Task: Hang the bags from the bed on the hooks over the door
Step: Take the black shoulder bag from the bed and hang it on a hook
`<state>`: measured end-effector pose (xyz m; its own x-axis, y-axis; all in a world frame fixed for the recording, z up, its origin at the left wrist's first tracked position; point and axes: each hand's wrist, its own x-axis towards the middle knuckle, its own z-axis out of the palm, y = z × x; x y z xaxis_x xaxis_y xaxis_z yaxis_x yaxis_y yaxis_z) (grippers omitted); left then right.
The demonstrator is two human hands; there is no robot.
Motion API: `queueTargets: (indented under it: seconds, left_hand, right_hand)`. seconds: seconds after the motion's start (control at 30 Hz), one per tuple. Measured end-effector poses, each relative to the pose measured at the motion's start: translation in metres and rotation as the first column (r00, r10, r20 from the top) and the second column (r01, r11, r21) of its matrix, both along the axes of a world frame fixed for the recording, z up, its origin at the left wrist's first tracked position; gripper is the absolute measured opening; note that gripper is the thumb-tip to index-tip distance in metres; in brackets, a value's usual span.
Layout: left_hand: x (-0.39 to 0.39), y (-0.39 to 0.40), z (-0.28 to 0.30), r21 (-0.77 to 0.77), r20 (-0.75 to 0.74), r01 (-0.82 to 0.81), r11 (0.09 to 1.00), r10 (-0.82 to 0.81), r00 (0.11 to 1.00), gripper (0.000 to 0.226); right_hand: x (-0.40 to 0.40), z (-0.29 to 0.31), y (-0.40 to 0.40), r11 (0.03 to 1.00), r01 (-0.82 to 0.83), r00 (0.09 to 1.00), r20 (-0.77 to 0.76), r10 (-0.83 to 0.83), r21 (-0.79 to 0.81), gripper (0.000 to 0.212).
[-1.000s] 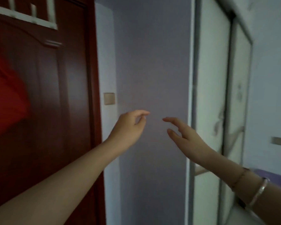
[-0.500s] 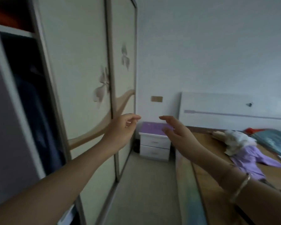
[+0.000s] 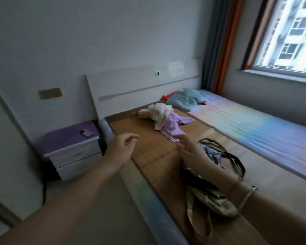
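Note:
Several bags lie on the bed (image 3: 148,156) near its left edge. A beige canvas bag (image 3: 214,204) with long straps lies closest to me. Beyond it is a bluish bag with black straps (image 3: 224,156), partly hidden by my right arm. My right hand (image 3: 193,152) hovers over these bags, fingers spread, holding nothing. My left hand (image 3: 122,149) is raised over the bed's left edge, fingers loosely curled and empty. The door and its hooks are out of view.
A pile of cream and purple clothes (image 3: 164,119) lies on the bamboo mat near the headboard (image 3: 131,89). A blue pillow (image 3: 185,99) sits further right. A purple-topped nightstand (image 3: 72,147) with a phone (image 3: 86,133) stands left of the bed. A window (image 3: 290,36) is at right.
My view has swung right, from the red door past the wardrobe to the bed. Both hands stayed raised and empty; my right hand now hovers over the bags.

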<state>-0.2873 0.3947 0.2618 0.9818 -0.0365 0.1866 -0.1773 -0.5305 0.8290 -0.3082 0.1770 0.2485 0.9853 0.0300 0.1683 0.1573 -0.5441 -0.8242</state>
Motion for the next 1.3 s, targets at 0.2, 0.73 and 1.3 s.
queueTargets:
  seconds: [0.2, 0.73, 1.3]
  left_hand:
    - [0.067, -0.042, -0.044, -0.010, -0.115, 0.165, 0.986, -0.165, 0.980, 0.025]
    - [0.198, -0.259, -0.191, 0.024, -0.459, 0.407, 0.913, -0.352, 0.816, 0.022]
    - [0.233, -0.461, -0.384, 0.492, -0.634, 0.867, 0.085, -0.647, 0.423, 0.067]
  right_hand:
    - [0.026, -0.045, -0.052, 0.975, 0.221, 0.965, -0.146, -0.216, 0.017, 0.028]
    - [0.104, -0.230, -0.255, 0.785, 0.613, 0.655, -0.495, -0.571, -0.094, 0.026]
    - [0.167, -0.403, -0.418, 0.744, 0.620, 0.424, -0.692, -0.584, -0.249, 0.058]
